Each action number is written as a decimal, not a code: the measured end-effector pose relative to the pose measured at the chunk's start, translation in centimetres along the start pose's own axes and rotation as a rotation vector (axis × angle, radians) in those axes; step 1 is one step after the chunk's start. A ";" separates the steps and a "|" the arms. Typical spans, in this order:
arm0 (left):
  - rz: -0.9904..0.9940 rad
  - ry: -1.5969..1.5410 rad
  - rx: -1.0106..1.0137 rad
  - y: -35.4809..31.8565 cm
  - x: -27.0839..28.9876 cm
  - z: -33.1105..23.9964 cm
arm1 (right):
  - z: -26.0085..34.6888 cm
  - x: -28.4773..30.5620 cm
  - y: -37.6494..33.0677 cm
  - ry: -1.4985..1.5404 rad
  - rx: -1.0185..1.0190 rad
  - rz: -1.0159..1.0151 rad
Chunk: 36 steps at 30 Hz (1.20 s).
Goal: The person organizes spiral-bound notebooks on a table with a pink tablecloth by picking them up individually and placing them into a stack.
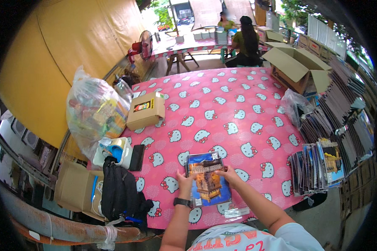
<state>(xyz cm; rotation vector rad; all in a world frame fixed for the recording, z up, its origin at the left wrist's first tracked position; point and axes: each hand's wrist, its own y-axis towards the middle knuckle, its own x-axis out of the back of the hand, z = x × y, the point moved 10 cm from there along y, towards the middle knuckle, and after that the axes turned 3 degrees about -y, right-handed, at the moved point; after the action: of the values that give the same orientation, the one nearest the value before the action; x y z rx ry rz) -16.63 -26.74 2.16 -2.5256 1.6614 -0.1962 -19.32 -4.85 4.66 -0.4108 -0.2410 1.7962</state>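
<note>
A spiral notebook (pixel 208 190) with a blue cover and an orange-brown building on it lies before me on the pink patterned table. My left hand (pixel 185 180), with a dark watch at its wrist, grips the left edge by the spiral. On the opposite side my right hand (pixel 228 173) holds the upper right edge, its fingers bent over the cover. Whether more than one notebook is between my hands, I cannot tell. Close to my body lies a clear plastic wrapper (pixel 237 212).
At right stand a stack of spiral notebooks (pixel 316 167), grey notebook piles (pixel 341 108) and an open carton (pixel 295 69). On the left are a stuffed plastic bag (pixel 96 108), a cardboard box (pixel 145 111), a white tub (pixel 102 157) and a black bag (pixel 120 188). Two people sit farther off.
</note>
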 end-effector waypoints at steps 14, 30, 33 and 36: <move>0.548 -0.199 -0.129 -7.8 -7.0 -5.3 | 8.3 5.2 -10.4 -0.341 0.542 0.024; 1.104 -0.399 -0.244 -25.5 -40.1 -24.9 | 27.8 32.6 -35.7 -0.856 0.588 -0.838; 1.181 -0.414 0.037 -30.0 -47.2 -24.2 | 27.7 39.7 -38.6 -0.947 0.364 -0.905; 1.037 0.206 -0.069 -29.2 -51.5 -17.5 | 21.9 46.0 -36.5 -1.376 0.158 -0.876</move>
<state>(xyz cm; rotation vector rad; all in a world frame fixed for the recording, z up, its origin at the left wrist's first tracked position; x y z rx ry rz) -13.33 31.68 21.82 -1.3919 2.8038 -0.2889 -5.75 50.21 31.44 0.9889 -1.0250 0.9292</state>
